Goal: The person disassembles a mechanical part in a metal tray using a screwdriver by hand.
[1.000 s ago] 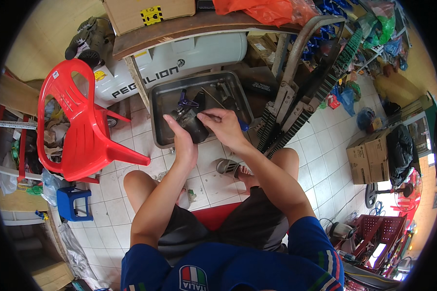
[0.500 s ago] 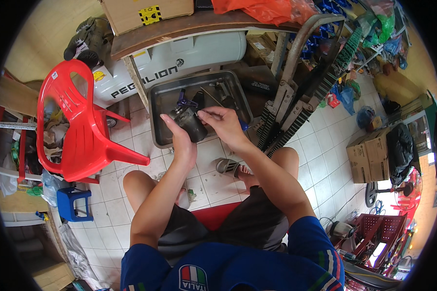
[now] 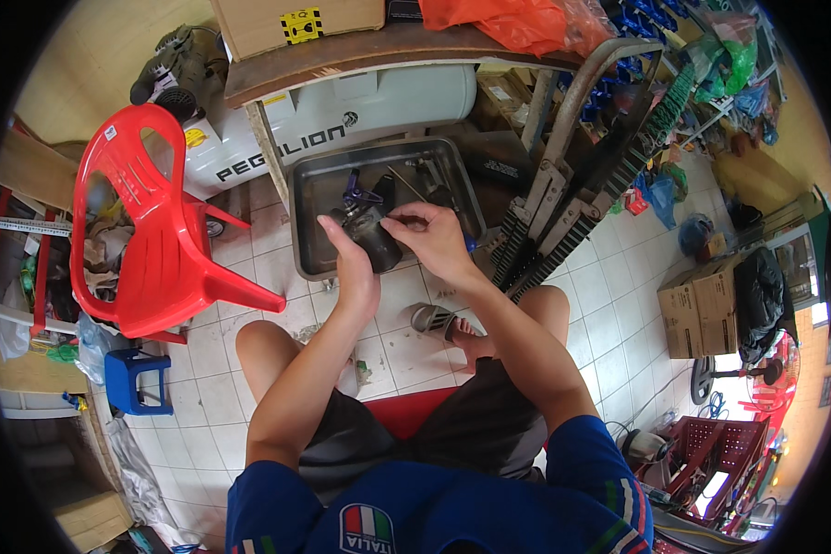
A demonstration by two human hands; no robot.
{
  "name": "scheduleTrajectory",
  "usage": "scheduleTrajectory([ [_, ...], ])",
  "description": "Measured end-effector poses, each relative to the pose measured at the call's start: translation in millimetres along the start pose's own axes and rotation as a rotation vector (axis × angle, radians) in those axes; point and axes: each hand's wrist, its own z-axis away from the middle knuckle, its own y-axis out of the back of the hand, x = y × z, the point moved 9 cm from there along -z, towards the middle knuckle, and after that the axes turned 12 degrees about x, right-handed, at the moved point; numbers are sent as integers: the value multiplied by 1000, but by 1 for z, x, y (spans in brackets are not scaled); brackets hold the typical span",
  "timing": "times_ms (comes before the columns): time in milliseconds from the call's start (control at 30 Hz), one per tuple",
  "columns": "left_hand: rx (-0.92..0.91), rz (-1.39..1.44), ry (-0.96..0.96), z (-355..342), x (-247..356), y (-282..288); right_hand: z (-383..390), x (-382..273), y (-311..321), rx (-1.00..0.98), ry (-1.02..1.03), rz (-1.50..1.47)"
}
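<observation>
My left hand [image 3: 354,263] cups a dark, greasy metal cylindrical part [image 3: 379,242] from the left, thumb raised along its side. My right hand [image 3: 439,238] has its thumb and index finger pinched at the top right of that part; anything small between the fingertips is too small to make out. Both hands are over a shallow grey metal tray [image 3: 304,217]. Inside it, behind the part, are a purple fitting [image 3: 357,191], a thin rod and other black pieces.
A red plastic chair [image 3: 148,249] and blue stool [image 3: 138,383] stand left. A wooden bench [image 3: 406,54] spans above a white tank [image 3: 415,97]. Long metal spring arms [image 3: 549,198] lean right of the tray, with cardboard boxes [image 3: 697,312] and plastic bags [image 3: 734,60] further right.
The view has shifted slightly, moving the scene a little in the picture. My hands stay on the same part with nearly the same grip.
</observation>
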Motion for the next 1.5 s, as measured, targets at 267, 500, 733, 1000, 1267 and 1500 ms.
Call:
scheduleTrajectory([
  [267, 30, -20, -10, 6, 8, -3, 1, 7, -2, -44, -91, -87],
  [500, -25, -53, 5, 8, 8, -5, 0, 8, -3, -52, -95, -141],
  [733, -3, -51, 3, 9, 9, -6, 0, 6, -2, -46, -72, -46],
  [1000, -21, -108, -11, 7, 8, -4, -2, 12, -3, -88, -102, -161],
  [1267, -41, -137, -12, 11, 11, -8, -2, 7, -2, -78, -49, -124],
  [1500, -52, -117, -9, 7, 5, -3, -1, 2, -1, -105, -91, -27],
])
